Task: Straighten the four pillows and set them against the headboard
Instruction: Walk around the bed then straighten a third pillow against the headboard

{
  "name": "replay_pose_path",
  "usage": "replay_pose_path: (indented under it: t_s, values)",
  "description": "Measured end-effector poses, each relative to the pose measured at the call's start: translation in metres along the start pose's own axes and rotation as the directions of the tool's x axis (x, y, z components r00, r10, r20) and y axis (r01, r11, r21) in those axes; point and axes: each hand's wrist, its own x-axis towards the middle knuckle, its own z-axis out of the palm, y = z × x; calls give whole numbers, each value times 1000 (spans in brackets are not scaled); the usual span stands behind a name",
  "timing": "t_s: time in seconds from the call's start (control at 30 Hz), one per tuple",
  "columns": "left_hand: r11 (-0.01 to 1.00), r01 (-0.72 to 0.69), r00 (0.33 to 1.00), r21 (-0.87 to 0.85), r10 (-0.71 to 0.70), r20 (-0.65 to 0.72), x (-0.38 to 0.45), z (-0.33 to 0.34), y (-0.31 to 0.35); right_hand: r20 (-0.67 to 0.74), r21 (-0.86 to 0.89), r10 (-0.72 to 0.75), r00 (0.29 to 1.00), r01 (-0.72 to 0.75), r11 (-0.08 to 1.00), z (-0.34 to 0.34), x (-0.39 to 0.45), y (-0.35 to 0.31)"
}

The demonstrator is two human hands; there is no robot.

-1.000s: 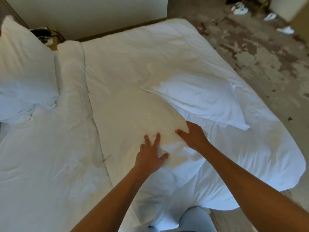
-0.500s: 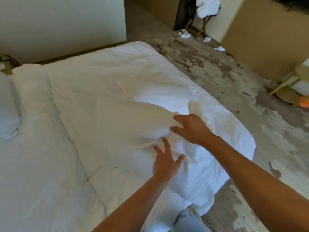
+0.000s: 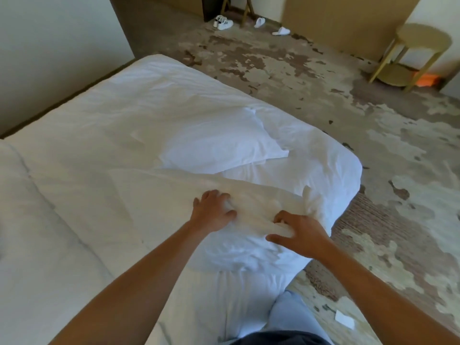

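Observation:
A cream-white pillow [image 3: 174,195] lies on the white bed [image 3: 99,135] near its right edge, right in front of me. My left hand [image 3: 212,212] grips its near edge with curled fingers. My right hand [image 3: 298,232] clutches the bunched corner of the same pillow. A second white pillow [image 3: 219,143] lies flat just beyond it, touching neither hand. The headboard and the other pillows are out of view to the left.
A rolled duvet fold [image 3: 37,207] runs along the left. Worn patchy floor [image 3: 348,120] lies to the right of the bed. A round yellow side table [image 3: 418,53], sneakers [image 3: 222,22] and slippers [image 3: 281,31] stand far off. A paper scrap [image 3: 344,319] lies near my leg.
The view has swung right, so the pillows at the head of the bed left the frame. Both hands went from resting on the near pillow to gripping its edge and corner.

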Motion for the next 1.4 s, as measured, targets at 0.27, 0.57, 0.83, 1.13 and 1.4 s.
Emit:
replay_pose_path:
  t_s: [0.27,0.57,0.83,1.13,1.4]
  values:
    - [998,53,998,43,-55,44,-7,35,-6,-159,-68,-15,987,4,998,16,64,-60]
    - [984,177,983,-17,-175,53,-2,11,-23,-49,-61,-4,999,1,998,45,75,-65]
    - [992,121,989,20,-119,-93,-12,-14,-15,-124,257,-163,979,190,948,-15,51,-38]
    - [974,211,870,-80,-224,-440,-55,-61,-2,-297,242,-280,913,355,903,-76,48,-62]
    - [947,281,754,-158,-320,-574,-106,-100,27,-427,321,-314,848,467,824,-115,65,-84]
